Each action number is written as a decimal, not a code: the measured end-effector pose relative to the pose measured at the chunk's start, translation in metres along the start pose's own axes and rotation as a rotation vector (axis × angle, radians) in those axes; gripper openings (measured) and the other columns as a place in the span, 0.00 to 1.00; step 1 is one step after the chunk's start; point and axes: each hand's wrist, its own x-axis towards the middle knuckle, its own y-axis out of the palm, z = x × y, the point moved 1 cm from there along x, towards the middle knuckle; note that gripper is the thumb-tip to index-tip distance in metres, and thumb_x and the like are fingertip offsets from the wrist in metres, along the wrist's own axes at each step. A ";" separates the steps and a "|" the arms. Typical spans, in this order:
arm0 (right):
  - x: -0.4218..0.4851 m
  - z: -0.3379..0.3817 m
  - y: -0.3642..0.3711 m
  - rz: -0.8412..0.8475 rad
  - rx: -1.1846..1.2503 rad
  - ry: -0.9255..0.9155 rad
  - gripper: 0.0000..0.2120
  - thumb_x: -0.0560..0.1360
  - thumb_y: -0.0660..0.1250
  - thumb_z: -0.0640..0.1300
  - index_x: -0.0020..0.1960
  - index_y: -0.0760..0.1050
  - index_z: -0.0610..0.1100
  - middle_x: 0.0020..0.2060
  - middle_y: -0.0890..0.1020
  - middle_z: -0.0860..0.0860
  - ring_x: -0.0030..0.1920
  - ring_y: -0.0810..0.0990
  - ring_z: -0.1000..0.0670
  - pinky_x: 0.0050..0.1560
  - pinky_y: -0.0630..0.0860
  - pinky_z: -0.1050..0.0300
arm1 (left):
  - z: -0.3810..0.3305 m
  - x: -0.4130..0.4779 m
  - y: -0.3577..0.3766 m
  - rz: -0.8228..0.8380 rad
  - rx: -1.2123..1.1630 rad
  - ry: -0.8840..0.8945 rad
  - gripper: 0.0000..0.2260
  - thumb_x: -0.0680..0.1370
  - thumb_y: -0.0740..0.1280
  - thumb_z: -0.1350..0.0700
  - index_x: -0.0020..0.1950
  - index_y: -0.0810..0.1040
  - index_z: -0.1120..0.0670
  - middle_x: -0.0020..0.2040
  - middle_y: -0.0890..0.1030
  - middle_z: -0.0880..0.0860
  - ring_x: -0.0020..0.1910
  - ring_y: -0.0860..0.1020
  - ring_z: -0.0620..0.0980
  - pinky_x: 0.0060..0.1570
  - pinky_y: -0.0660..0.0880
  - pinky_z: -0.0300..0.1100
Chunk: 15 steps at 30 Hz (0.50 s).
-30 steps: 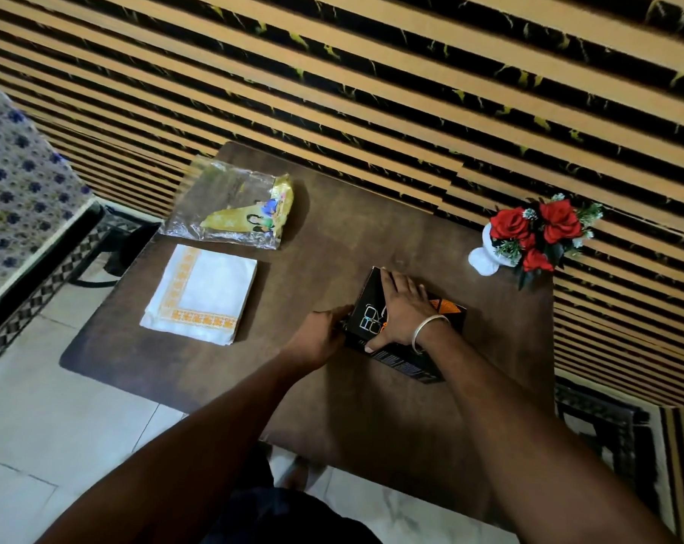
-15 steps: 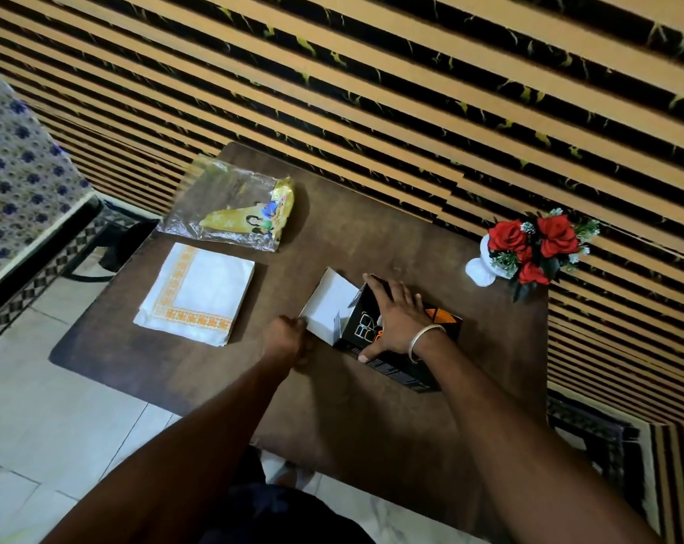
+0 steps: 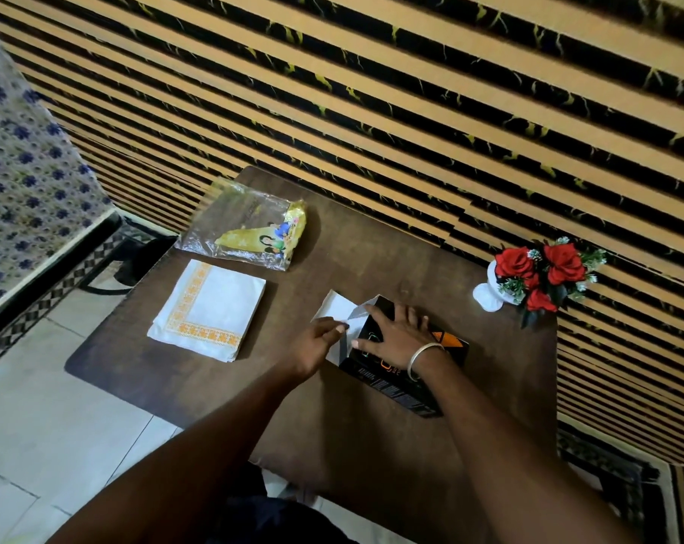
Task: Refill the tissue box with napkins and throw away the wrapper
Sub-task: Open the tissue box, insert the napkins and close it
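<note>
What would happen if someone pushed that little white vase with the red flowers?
The vase would probably tip rather than slide: its flowers spread wider than its small body and lean to one side. It stands close to the table edge, so it might fall off.

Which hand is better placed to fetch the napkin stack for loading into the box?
Left. The left hand is at the tissue box's open end, on the side facing the napkin stack. The right hand lies flat on the box, steadying it.
</note>
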 end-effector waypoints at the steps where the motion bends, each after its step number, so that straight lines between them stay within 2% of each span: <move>1: 0.000 0.001 -0.001 -0.004 -0.007 0.007 0.40 0.73 0.58 0.72 0.79 0.47 0.60 0.79 0.50 0.40 0.79 0.47 0.34 0.76 0.46 0.32 | -0.002 0.002 -0.001 0.012 0.027 -0.010 0.13 0.82 0.61 0.47 0.55 0.83 0.50 0.58 0.79 0.47 0.59 0.76 0.45 0.58 0.69 0.41; 4: 0.002 0.002 -0.003 -0.031 -0.021 0.013 0.40 0.75 0.58 0.69 0.79 0.46 0.57 0.78 0.54 0.41 0.77 0.52 0.35 0.75 0.50 0.32 | 0.002 0.008 -0.008 -0.050 0.076 -0.073 0.17 0.80 0.63 0.47 0.37 0.82 0.53 0.47 0.83 0.52 0.51 0.78 0.53 0.53 0.73 0.45; 5: 0.002 0.002 -0.003 -0.036 -0.022 0.015 0.41 0.75 0.58 0.69 0.80 0.45 0.56 0.78 0.55 0.42 0.77 0.53 0.35 0.75 0.51 0.32 | 0.005 0.009 -0.010 -0.042 0.104 -0.092 0.16 0.78 0.66 0.47 0.35 0.81 0.54 0.44 0.83 0.52 0.49 0.79 0.54 0.54 0.75 0.48; 6: 0.003 0.002 -0.004 -0.038 -0.026 0.018 0.42 0.74 0.59 0.70 0.80 0.45 0.56 0.78 0.55 0.42 0.77 0.53 0.35 0.75 0.52 0.32 | 0.009 0.008 -0.012 -0.010 0.159 -0.120 0.14 0.76 0.69 0.47 0.34 0.80 0.54 0.45 0.82 0.51 0.49 0.80 0.54 0.55 0.75 0.47; 8: 0.006 0.001 -0.005 -0.035 -0.025 0.022 0.45 0.72 0.60 0.71 0.80 0.43 0.56 0.78 0.54 0.43 0.77 0.53 0.36 0.74 0.54 0.32 | 0.015 0.003 -0.013 0.057 0.303 -0.145 0.09 0.72 0.75 0.50 0.37 0.80 0.53 0.56 0.79 0.49 0.57 0.77 0.52 0.55 0.73 0.43; 10: 0.010 0.000 -0.009 -0.023 -0.007 0.023 0.49 0.69 0.63 0.73 0.80 0.43 0.56 0.79 0.53 0.43 0.78 0.52 0.36 0.74 0.55 0.32 | 0.024 0.000 -0.011 0.083 0.392 -0.106 0.11 0.66 0.78 0.47 0.38 0.80 0.51 0.64 0.75 0.48 0.64 0.74 0.51 0.59 0.74 0.45; 12: 0.015 -0.002 -0.012 -0.009 0.021 0.023 0.54 0.65 0.65 0.75 0.80 0.44 0.55 0.79 0.53 0.43 0.78 0.51 0.36 0.74 0.57 0.32 | 0.028 -0.003 -0.009 0.106 0.409 -0.092 0.18 0.62 0.80 0.44 0.45 0.79 0.48 0.66 0.73 0.48 0.66 0.72 0.51 0.62 0.74 0.47; 15: 0.022 -0.005 -0.018 -0.008 0.029 0.024 0.60 0.60 0.69 0.76 0.80 0.50 0.47 0.78 0.56 0.42 0.78 0.53 0.37 0.76 0.58 0.39 | 0.024 -0.004 -0.002 0.098 0.454 -0.109 0.32 0.62 0.81 0.43 0.62 0.75 0.50 0.68 0.70 0.48 0.67 0.69 0.50 0.61 0.69 0.39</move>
